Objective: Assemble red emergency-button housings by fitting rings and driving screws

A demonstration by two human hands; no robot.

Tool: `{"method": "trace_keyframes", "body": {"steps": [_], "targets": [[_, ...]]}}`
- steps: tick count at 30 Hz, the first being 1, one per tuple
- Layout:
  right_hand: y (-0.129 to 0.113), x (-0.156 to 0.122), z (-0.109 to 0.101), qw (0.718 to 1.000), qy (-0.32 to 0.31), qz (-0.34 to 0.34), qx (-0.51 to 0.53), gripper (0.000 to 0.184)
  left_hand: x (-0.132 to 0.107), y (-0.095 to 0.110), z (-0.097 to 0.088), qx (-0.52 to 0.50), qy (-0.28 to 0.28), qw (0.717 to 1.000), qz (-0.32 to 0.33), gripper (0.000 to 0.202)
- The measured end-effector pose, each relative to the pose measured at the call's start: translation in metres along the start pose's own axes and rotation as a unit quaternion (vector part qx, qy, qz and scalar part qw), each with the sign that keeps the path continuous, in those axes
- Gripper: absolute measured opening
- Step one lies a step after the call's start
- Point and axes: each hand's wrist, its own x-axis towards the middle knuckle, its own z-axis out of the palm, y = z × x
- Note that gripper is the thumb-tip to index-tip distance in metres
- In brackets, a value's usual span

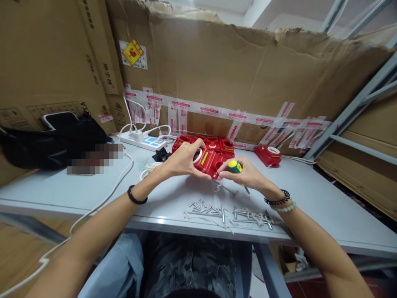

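My left hand (pixel 183 160) is wrapped round a red plastic housing (pixel 208 162) with a white ring and a yellow label, holding it raised and tilted above the table. In my right hand (pixel 250 174) lies a screwdriver (pixel 235 167) with a yellow and green handle, its shaft pointing down past the fingers. The thumb and fingertips of that hand pinch at the housing's lower right corner; whatever small piece is between them is too small to make out. A thin metal rod with white string (pixel 228 189) lies just below.
Loose screws (pixel 200 205) and metal rods with string (pixel 252 216) lie near the front edge. More red housings (pixel 226 145) stand behind my hands, another red housing (pixel 268 156) at the right. A power strip (pixel 145 140), white cable (pixel 122 176) and black bag (pixel 56 140) occupy the left.
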Motion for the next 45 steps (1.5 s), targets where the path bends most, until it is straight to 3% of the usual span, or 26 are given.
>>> {"method": "trace_keyframes", "body": {"steps": [14,17,21,23,28,35,45], "targets": [[0.005,0.001,0.004,0.998,0.057,-0.003,-0.035,0.025,0.000,-0.006,0.002,-0.034,0.018,0.999,-0.009,0.068],[0.003,-0.001,0.002,0.994,0.103,-0.002,-0.046,0.024,0.000,-0.004,0.001,-0.039,0.032,0.998,-0.026,0.068],[-0.004,-0.004,-0.013,0.965,0.242,-0.045,0.095,0.020,0.000,-0.003,0.001,-0.039,0.027,0.998,-0.046,0.069],[-0.009,-0.005,-0.023,0.946,0.256,-0.085,0.181,0.016,0.000,-0.003,0.001,-0.033,0.021,0.998,-0.054,0.070],[-0.019,-0.007,-0.032,0.921,0.298,-0.140,0.210,0.019,0.000,-0.005,0.002,-0.038,0.017,0.997,-0.071,0.069],[-0.027,-0.012,-0.017,0.907,0.309,-0.210,0.195,0.021,0.000,-0.003,0.002,-0.046,0.010,0.993,-0.104,0.064],[-0.024,-0.009,-0.014,0.915,0.293,-0.209,0.182,0.025,0.000,-0.002,0.002,-0.057,0.009,0.993,-0.104,0.063]]}}
